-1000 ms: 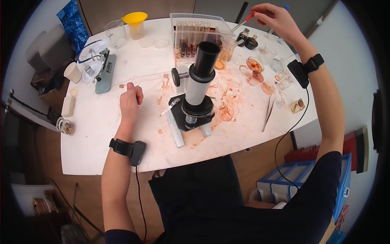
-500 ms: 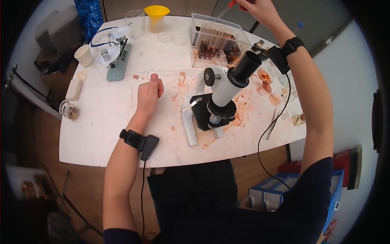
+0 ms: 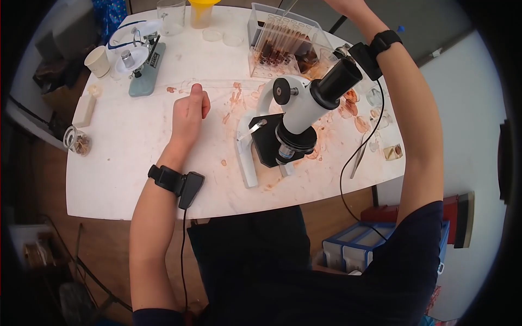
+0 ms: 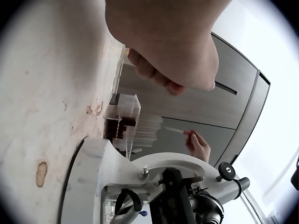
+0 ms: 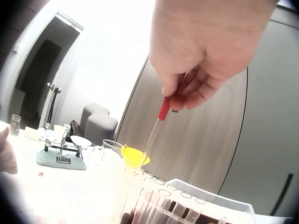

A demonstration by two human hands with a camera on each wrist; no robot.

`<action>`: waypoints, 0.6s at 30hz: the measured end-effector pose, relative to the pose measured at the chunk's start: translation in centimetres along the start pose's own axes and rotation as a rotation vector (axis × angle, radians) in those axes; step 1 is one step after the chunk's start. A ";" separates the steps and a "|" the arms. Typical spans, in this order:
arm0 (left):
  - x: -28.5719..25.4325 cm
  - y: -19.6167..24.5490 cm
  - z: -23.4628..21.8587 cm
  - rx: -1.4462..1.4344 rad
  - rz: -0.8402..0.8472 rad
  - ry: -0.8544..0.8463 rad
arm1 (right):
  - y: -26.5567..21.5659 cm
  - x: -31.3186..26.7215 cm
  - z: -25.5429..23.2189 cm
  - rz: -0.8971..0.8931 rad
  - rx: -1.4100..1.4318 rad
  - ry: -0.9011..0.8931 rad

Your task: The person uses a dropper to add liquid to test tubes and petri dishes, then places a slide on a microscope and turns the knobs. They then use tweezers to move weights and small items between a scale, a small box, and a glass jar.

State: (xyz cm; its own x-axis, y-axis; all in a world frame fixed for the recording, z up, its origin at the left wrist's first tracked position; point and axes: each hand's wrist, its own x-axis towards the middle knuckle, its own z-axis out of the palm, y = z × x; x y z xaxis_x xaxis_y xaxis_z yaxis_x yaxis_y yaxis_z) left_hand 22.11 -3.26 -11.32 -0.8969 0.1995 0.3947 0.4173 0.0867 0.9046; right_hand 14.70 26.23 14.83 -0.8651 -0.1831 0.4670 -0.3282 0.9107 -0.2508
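At the top of the head view, the right hand (image 3: 348, 6) is partly cut off by the frame edge. In the right wrist view this hand (image 5: 201, 84) pinches the red bulb (image 5: 164, 108) of a glass dropper, its thin tube slanting down above several test tubes (image 5: 161, 200). Dark red liquid stands low in the test tubes (image 3: 283, 41), which are in a clear rack. The left hand (image 3: 187, 114) rests on the table left of the microscope (image 3: 304, 111), fingers curled, holding nothing visible.
A balance scale (image 3: 145, 79), a paper cup (image 3: 98, 61) and a glass jar (image 3: 78, 141) stand at the left. Behind are a beaker (image 3: 172, 19) and a yellow funnel (image 3: 202, 7). Tweezers (image 3: 358, 156) and stained dishes lie at the right; reddish stains mark the tabletop (image 3: 136, 179).
The right hand has moved left with the dropper, from over the dark bottles to above the test tubes. The left hand stays beside the microscope; the head view has shifted.
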 end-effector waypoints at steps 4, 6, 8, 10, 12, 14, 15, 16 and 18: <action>-0.1 0.5 0.1 -0.011 -0.021 0.015 | 0.5 0.4 0.9 -0.008 0.034 -0.015; -0.1 0.8 0.0 -0.012 -0.024 0.015 | 0.9 0.6 1.3 -0.016 -0.007 -0.040; -0.2 0.6 0.1 -0.013 -0.026 0.014 | 0.3 0.7 1.6 -0.023 -0.128 -0.085; 0.0 0.2 0.0 -0.012 -0.023 0.014 | 0.9 0.8 2.1 -0.061 -0.165 -0.106; 0.0 -0.1 0.0 -0.008 -0.016 0.009 | 1.3 0.6 2.6 -0.070 -0.183 -0.124; 0.0 0.2 0.0 -0.005 -0.013 0.010 | 1.3 0.5 3.1 -0.053 -0.179 -0.138; 0.0 0.4 0.0 -0.005 -0.015 0.013 | 1.3 0.5 3.3 -0.041 -0.180 -0.152; -0.1 0.5 0.0 -0.005 -0.016 0.015 | 1.4 0.6 3.4 -0.029 -0.182 -0.164; 0.0 0.3 0.0 -0.010 -0.011 0.010 | 1.7 0.7 3.9 -0.028 -0.184 -0.179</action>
State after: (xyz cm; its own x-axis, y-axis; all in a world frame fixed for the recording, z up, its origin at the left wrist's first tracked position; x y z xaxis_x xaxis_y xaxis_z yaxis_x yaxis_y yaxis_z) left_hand 22.25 -3.23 -11.06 -0.9030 0.1885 0.3860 0.4057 0.0789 0.9106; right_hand 12.11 26.23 11.43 -0.9155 -0.2565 0.3101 -0.2922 0.9535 -0.0740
